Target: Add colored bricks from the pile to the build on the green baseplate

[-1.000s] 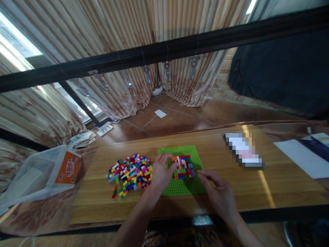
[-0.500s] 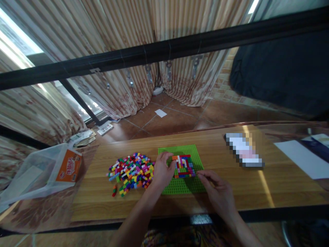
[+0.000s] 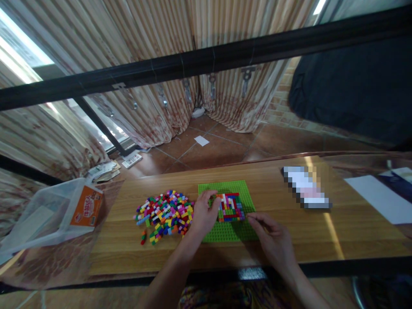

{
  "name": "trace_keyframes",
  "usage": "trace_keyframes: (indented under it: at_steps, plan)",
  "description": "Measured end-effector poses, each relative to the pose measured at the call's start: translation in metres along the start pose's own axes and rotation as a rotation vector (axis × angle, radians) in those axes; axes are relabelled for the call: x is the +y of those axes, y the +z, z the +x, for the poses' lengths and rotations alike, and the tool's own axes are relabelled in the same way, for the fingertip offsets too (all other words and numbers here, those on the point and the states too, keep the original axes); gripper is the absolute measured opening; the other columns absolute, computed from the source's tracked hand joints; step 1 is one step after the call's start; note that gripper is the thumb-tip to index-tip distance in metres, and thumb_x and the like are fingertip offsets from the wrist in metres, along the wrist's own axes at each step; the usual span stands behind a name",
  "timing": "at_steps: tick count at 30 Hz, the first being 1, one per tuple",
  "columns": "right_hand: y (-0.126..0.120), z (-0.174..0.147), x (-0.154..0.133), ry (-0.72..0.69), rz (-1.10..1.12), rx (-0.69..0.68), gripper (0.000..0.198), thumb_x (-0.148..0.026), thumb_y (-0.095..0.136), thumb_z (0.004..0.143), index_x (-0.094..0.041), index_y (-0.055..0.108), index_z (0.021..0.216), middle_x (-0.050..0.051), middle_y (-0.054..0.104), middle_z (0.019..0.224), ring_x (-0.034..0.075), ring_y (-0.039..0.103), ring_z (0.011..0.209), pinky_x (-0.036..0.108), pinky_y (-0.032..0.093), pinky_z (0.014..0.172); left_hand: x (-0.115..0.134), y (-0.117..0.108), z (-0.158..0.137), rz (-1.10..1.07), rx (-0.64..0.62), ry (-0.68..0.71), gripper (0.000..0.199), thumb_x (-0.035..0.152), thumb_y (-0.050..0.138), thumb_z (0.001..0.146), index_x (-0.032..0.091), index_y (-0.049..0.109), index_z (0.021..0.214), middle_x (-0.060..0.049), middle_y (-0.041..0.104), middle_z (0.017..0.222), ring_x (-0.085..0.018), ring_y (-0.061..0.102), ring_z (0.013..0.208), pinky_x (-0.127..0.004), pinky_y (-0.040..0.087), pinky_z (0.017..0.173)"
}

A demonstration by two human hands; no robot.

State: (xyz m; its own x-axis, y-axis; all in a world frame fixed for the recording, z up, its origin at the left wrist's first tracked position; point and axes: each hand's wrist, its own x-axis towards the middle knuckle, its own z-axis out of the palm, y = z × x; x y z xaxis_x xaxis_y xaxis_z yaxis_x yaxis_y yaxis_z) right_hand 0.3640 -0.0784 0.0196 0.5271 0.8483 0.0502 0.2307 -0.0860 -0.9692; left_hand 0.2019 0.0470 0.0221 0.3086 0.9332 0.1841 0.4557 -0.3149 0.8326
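A green studded baseplate lies on the wooden table, carrying a low, multicoloured toy-brick build with a gap in its middle. My left hand is at the build's left edge, fingers curled and thumb against the bricks. At the plate's right edge, close to the build's lower right corner, my right hand has thumb and forefinger pinched together. Whatever is between those fingertips is too small to make out. To the left of the plate spreads a heap of loose small bricks in many colours.
A few joined bricks lie apart from the heap. A clear plastic bin with an orange label stands left of the board. On the right are a pixelated phone and white paper. A black bar crosses beyond the table.
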Motion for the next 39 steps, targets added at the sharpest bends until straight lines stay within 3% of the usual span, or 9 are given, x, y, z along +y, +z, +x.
trace_keyframes:
  at_steps: [5, 14, 18, 22, 25, 29, 34, 39]
  plan:
    - [0.001, 0.001, 0.0, 0.0, -0.005, -0.022, 0.023, -0.044, 0.066, 0.081, -0.023, 0.075, 0.085, 0.005, 0.073, 0.088, 0.021, 0.066, 0.086, 0.033, 0.053, 0.079, 0.007, 0.007, 0.007, -0.066, -0.032, -0.046, 0.018, 0.026, 0.059, 0.085, 0.018, 0.071, 0.097, -0.006, 0.073, 0.099, -0.018, 0.065, 0.096, -0.032, 0.05, 0.09]
    - [0.007, -0.003, 0.001, 0.063, 0.006, -0.07, 0.025, -0.045, 0.066, 0.08, -0.023, 0.075, 0.085, 0.005, 0.074, 0.088, 0.021, 0.067, 0.085, 0.034, 0.052, 0.08, 0.002, 0.014, 0.019, -0.263, -0.054, -0.257, 0.013, 0.024, 0.067, 0.073, 0.017, 0.075, 0.081, -0.002, 0.073, 0.076, -0.014, 0.064, 0.071, -0.024, 0.048, 0.067]
    - [0.011, -0.006, 0.003, 0.059, 0.003, -0.073, 0.026, -0.046, 0.065, 0.079, -0.022, 0.075, 0.086, 0.006, 0.074, 0.089, 0.022, 0.067, 0.087, 0.036, 0.052, 0.082, -0.004, 0.017, 0.023, -0.322, -0.086, -0.271, 0.013, 0.024, 0.068, 0.071, 0.015, 0.074, 0.077, -0.002, 0.071, 0.071, -0.013, 0.062, 0.064, -0.023, 0.047, 0.063]
    - [0.008, -0.008, 0.001, 0.046, 0.002, -0.072, 0.028, -0.047, 0.066, 0.079, -0.022, 0.075, 0.087, 0.007, 0.074, 0.091, 0.023, 0.067, 0.089, 0.038, 0.052, 0.085, -0.003, 0.016, 0.021, -0.325, -0.077, -0.257, 0.017, 0.027, 0.069, 0.072, 0.015, 0.074, 0.082, -0.003, 0.072, 0.076, -0.014, 0.062, 0.069, -0.024, 0.048, 0.064]
    - [0.002, -0.009, -0.001, 0.03, -0.013, -0.061, 0.03, -0.048, 0.066, 0.078, -0.022, 0.075, 0.087, 0.008, 0.074, 0.093, 0.024, 0.067, 0.091, 0.039, 0.052, 0.087, 0.002, 0.001, 0.016, -0.357, -0.037, -0.208, 0.023, 0.03, 0.068, 0.074, 0.015, 0.073, 0.09, -0.005, 0.073, 0.085, -0.015, 0.063, 0.077, -0.024, 0.05, 0.07]
    - [-0.008, -0.012, 0.003, 0.053, -0.048, -0.033, 0.033, -0.051, 0.067, 0.075, -0.021, 0.076, 0.085, 0.008, 0.075, 0.093, 0.026, 0.068, 0.091, 0.039, 0.054, 0.085, 0.006, -0.043, -0.002, -0.415, 0.057, -0.135, 0.023, 0.031, 0.058, 0.083, 0.015, 0.07, 0.094, -0.005, 0.072, 0.089, -0.015, 0.064, 0.082, -0.026, 0.051, 0.077]
    - [-0.024, -0.014, 0.022, 0.117, -0.101, -0.009, 0.036, -0.054, 0.067, 0.071, -0.022, 0.075, 0.086, 0.008, 0.075, 0.096, 0.027, 0.069, 0.095, 0.038, 0.054, 0.086, -0.008, -0.098, -0.052, -0.197, 0.066, -0.17, 0.017, 0.027, 0.059, 0.081, 0.017, 0.07, 0.089, -0.005, 0.072, 0.088, -0.016, 0.065, 0.081, -0.027, 0.051, 0.076]
    - [-0.036, -0.012, 0.032, 0.077, -0.18, 0.023, 0.038, -0.055, 0.065, 0.074, -0.022, 0.075, 0.089, 0.008, 0.075, 0.098, 0.028, 0.069, 0.096, 0.039, 0.054, 0.086, -0.017, -0.104, -0.096, 0.101, 0.008, -0.081, 0.013, 0.019, 0.057, 0.08, 0.019, 0.069, 0.086, -0.006, 0.07, 0.087, -0.018, 0.064, 0.085, -0.029, 0.05, 0.078]
